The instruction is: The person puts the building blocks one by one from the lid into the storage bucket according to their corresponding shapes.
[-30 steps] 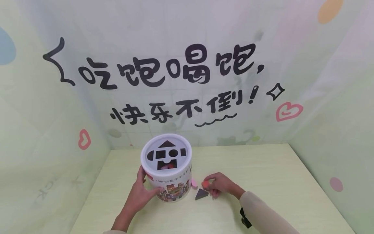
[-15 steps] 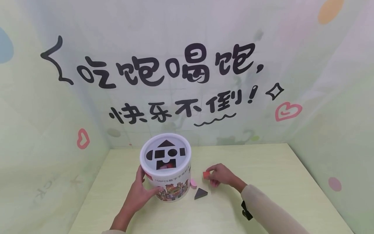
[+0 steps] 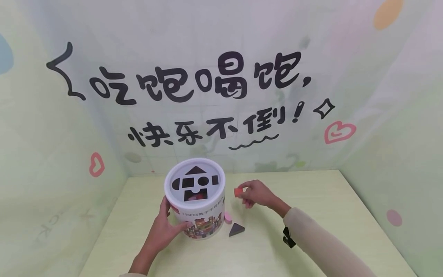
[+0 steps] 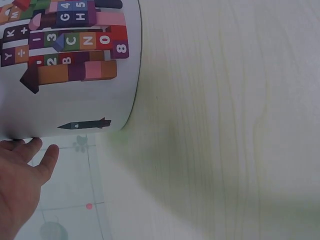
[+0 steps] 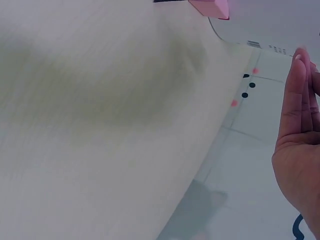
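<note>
A white toy block bucket (image 3: 204, 223), printed with blocks and lettering, stands upright on the table. Its lid (image 3: 212, 195) has several cut-out holes: triangle, square, round and others. My left hand (image 3: 164, 231) grips the bucket's left side, thumb across the front and fingers behind; in the left wrist view, part of that hand (image 4: 22, 185) shows against the wall of the bucket (image 4: 50, 110). To the right of the bucket, my right hand (image 3: 260, 193) pinches a red block (image 3: 238, 192) above the table, at about lid-rim height in the head view.
A pink block (image 3: 228, 218) lies against the bucket's lower right side. In front of it is a dark triangular block (image 3: 237, 229). The pale wooden table (image 3: 311, 207) is enclosed by printed fabric walls (image 3: 194, 38) at the back and both sides.
My right hand has lifted the red block off the table near the dark triangular block, moving it up and away from me. My left hand keeps its hold on the bucket.
</note>
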`<state>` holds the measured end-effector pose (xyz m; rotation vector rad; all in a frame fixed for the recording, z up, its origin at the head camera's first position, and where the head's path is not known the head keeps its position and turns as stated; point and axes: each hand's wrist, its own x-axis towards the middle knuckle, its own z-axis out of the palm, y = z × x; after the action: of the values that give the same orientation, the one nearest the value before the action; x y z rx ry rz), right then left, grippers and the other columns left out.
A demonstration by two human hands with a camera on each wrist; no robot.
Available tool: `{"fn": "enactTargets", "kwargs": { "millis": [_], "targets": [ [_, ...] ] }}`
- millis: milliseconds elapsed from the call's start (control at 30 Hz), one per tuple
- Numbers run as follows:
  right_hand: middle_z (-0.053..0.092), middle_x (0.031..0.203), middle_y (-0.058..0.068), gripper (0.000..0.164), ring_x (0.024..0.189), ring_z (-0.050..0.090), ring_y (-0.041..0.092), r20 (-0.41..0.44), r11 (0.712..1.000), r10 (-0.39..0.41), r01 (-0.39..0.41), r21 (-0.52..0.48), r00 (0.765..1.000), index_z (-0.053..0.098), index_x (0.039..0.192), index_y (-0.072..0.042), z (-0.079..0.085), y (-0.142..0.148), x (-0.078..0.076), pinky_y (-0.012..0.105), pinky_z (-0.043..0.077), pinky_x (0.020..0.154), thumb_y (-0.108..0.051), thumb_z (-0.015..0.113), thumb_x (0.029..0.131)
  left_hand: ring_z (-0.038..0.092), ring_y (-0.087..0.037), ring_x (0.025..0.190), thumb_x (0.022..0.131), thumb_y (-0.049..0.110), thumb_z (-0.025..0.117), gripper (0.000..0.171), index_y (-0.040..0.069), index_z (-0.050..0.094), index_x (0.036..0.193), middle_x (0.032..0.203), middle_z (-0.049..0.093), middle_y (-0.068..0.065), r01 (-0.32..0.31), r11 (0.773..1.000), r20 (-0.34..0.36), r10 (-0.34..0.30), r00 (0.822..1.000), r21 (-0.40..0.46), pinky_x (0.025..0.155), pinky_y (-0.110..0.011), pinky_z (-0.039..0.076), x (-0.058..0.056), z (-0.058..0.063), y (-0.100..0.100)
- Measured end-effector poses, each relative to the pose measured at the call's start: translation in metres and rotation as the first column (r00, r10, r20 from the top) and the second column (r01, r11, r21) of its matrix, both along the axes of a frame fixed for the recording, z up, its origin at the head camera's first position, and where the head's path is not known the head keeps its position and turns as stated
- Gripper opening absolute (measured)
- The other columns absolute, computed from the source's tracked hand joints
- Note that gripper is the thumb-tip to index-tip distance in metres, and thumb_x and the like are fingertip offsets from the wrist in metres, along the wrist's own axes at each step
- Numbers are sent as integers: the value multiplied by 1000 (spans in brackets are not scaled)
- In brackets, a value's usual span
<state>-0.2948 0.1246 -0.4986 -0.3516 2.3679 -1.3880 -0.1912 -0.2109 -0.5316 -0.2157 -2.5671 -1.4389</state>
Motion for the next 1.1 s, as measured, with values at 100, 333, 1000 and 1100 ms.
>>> {"fn": "enactTargets", "kwargs": {
  "millis": [100, 333, 1000, 1100],
  "targets": [
    [69, 74, 19, 39, 52, 64, 17, -17, 1000, 1, -1, -4, 1000, 61, 124, 1, 11, -1, -3, 33, 61, 55, -17, 69, 90, 29, -42, 142, 70, 38, 87, 118, 18, 8, 156, 155, 31, -19, 1, 1000, 0, -1, 1000, 1, 108, -66, 33, 0, -1, 0],
    [68, 68, 11, 40, 53, 66, 19, -72, 1000, 21, -21, -5, 997, 62, 125, 0, 41, -4, -7, 35, 62, 56, -17, 69, 90, 28, -42, 143, 70, 38, 87, 119, 20, 8, 157, 156, 30, -19, 3, 1000, 0, -3, 1000, 3, 108, -66, 33, -1, 0, 0],
    [69, 75, 16, 38, 57, 67, 20, -79, 995, 1, -9, -101, 997, 62, 125, -6, 97, -20, 1, 37, 63, 62, -14, 71, 89, 27, -41, 143, 70, 42, 86, 120, 23, 7, 157, 156, 30, -19, -10, 1000, 38, 11, 999, -17, 109, -65, 32, 0, 1, 0],
    [69, 72, 12, 37, 57, 67, 20, -80, 994, 16, -24, -110, 997, 63, 124, -6, 99, -24, 3, 36, 62, 61, -13, 70, 89, 26, -42, 143, 70, 43, 86, 120, 24, 5, 157, 157, 29, -19, -11, 1000, 50, 12, 999, -20, 110, -65, 31, 0, 1, 0]
  ]
}}
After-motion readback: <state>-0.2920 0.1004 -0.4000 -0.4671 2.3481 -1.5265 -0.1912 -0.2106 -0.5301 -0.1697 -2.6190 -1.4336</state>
